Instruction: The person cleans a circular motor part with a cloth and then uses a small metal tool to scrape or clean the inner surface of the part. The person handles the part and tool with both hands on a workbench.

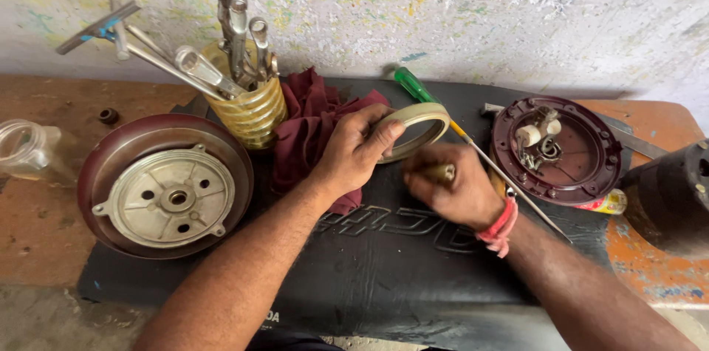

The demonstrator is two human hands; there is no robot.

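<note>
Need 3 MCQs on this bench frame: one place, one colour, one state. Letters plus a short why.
1. Where does the yellow ribbed holder of tools stand?
A. behind the round metal housing
B. on the dark red dish
C. by the right hand

2. What colour is the screwdriver handle?
A. red
B. green
C. black

3. How does the left hand stand?
A. flat and open on the mat
B. fingers closed on the tape roll
C. lifted, holding nothing

Answers:
1 A, it stands at the back, just behind the round metal housing.
2 B, the handle is green, lying by the wall.
3 B, its fingers grip the rim of the tape roll, while the right hand is clenched on a small brass-coloured piece.
</note>
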